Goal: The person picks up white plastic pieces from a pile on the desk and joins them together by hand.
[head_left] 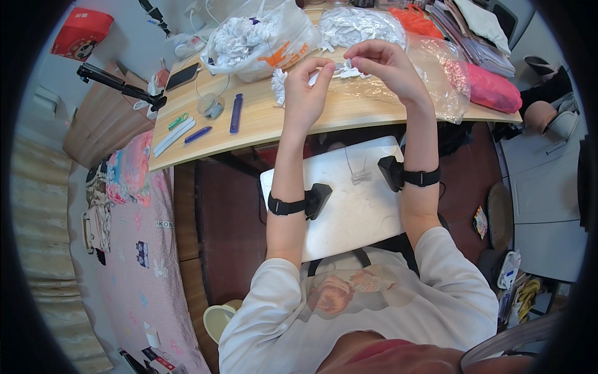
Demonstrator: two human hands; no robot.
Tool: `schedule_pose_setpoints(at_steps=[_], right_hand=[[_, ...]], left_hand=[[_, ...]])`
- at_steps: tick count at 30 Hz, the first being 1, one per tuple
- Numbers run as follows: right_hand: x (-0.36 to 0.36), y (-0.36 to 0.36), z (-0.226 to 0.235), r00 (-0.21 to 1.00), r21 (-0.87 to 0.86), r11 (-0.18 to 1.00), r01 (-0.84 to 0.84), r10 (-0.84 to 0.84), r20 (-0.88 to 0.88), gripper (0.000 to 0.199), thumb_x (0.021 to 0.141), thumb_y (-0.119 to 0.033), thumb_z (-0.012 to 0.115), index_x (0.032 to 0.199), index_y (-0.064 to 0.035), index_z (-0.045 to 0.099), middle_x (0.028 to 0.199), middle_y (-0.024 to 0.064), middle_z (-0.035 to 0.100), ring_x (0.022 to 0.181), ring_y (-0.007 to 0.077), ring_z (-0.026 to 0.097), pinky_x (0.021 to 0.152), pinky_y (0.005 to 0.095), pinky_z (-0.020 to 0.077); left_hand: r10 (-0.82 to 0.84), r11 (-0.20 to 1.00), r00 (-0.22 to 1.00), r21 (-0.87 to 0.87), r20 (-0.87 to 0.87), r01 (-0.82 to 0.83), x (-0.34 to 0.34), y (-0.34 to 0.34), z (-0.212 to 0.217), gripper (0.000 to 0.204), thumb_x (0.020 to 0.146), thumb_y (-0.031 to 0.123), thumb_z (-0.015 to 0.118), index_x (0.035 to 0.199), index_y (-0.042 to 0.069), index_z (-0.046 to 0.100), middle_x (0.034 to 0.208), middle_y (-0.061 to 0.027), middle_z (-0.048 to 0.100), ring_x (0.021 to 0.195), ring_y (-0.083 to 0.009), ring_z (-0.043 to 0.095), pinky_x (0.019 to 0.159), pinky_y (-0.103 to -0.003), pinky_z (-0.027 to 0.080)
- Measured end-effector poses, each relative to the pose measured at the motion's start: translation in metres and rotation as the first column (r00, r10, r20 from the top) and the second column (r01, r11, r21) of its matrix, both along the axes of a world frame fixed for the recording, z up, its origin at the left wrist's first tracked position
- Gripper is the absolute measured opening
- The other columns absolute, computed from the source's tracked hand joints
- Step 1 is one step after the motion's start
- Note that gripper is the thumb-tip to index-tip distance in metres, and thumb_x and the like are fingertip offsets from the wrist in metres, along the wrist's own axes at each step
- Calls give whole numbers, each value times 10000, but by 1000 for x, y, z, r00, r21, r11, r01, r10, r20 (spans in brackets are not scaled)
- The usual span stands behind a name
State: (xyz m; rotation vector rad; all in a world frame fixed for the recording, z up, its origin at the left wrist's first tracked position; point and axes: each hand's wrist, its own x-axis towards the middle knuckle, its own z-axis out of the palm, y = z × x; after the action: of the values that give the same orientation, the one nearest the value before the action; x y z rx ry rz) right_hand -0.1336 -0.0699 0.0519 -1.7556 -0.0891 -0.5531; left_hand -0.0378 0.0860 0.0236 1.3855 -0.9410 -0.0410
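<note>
Over the wooden table, both of my hands are raised with fingertips pinched. My left hand (308, 90) is closed, thumb against forefinger, and what it holds is too small to make out. Facing it, my right hand (389, 70) is closed in a pinch around a tiny white bit at the fingertips. Small white ruffled pieces (352, 71) show between the hands, some of them behind the fingers. Another white ruffled strip (278, 87) lies just left of my left hand. Behind stands a translucent plastic bag (289, 40) filled with crumpled white pieces.
On the table (212, 140) lie a phone (182, 76), a small clear jar (210, 106), a dark blue case (236, 113), a blue pen (198, 134) and green-handled snips (178, 121). Clear plastic wrap (436, 78) and a pink roll (492, 88) sit right. A white board (352, 212) is below my forearms.
</note>
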Motion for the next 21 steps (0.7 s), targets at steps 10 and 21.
schedule_pose_setpoints(at_steps=[10, 21], right_hand=[[0, 3, 1, 1000, -7, 1000, -22, 22, -8, 151, 843, -100, 644, 976, -31, 667, 881, 1, 650, 794, 54, 576, 716, 201, 456], [2, 2, -1, 1000, -43, 999, -10, 10, 11, 177, 844, -131, 643, 982, -24, 675, 892, 51, 670, 824, 108, 631, 742, 244, 510]], left_hand=[[3, 1000, 1000, 1, 11, -3, -2, 0, 0, 144, 851, 101, 600, 896, -30, 641, 828, -71, 659, 803, -124, 594, 754, -266, 455], [-31, 999, 999, 39, 39, 29, -4, 1, 3, 166, 879, 122, 593, 916, -33, 642, 838, -22, 640, 822, -74, 554, 773, -234, 425]])
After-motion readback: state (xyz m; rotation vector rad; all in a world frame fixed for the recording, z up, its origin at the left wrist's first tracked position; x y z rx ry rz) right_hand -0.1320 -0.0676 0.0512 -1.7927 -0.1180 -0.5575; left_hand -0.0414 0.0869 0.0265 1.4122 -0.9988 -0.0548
